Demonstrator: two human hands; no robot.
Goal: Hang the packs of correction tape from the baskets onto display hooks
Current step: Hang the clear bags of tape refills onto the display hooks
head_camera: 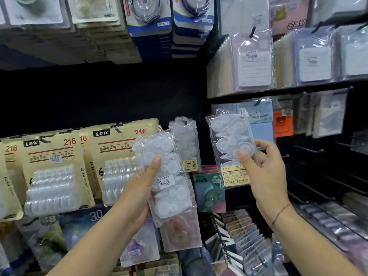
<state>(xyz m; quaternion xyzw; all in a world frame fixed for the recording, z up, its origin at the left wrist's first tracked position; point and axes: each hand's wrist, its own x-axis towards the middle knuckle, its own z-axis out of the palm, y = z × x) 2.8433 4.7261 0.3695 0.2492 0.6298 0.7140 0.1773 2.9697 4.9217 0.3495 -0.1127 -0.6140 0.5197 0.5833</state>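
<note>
Clear plastic packs in both hands. Left hand (139, 188) grips a small stack of correction tape packs (167, 176) from behind, thumb pressed across the front, stack tilted with its top leaning left. White price sticker (163, 181) sits on the front pack, just right of the thumb. Right hand (264, 172) pinches a single correction tape pack (232, 148) by its lower part, thumb on the front, fingers wrapped behind its right edge; pack upright, leaning slightly left, yellow label card (236, 174) at its bottom. Thin red string (280, 213) around the right wrist. Between the two hands, further back, a matching pack (185, 140) hangs on the display. Beyond the left hand: beige "216" cards (53, 156) on hooks. Beyond the right hand: bare black hooks (310, 150), notepad packs (253, 62) above.
</note>
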